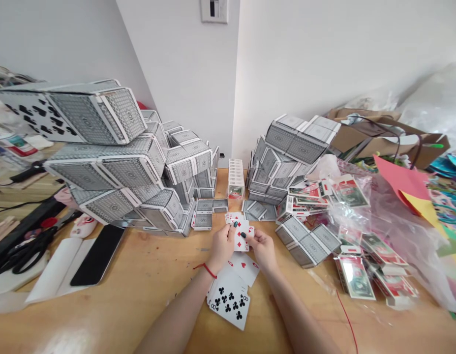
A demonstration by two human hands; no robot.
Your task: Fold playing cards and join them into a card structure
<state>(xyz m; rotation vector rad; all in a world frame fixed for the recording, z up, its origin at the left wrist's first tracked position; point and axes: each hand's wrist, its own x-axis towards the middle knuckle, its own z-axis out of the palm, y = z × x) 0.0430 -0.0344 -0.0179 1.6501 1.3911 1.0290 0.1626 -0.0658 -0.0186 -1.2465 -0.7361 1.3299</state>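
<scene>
My left hand (222,245) and my right hand (262,246) meet over the wooden table (146,290), both closed on a small fan of playing cards (240,231) with red diamonds showing. A red string circles my left wrist. Below the hands, loose cards (231,295) lie face up on the table, the nearest one an eight of clubs. More cards (233,216) lie just beyond the fingers.
Tall piles of grey patterned card boxes stand at the left (113,167) and centre right (294,147). Flat red and green card cartons (356,275) and clear plastic lie right. A black phone (98,255) and scissors (24,250) lie left.
</scene>
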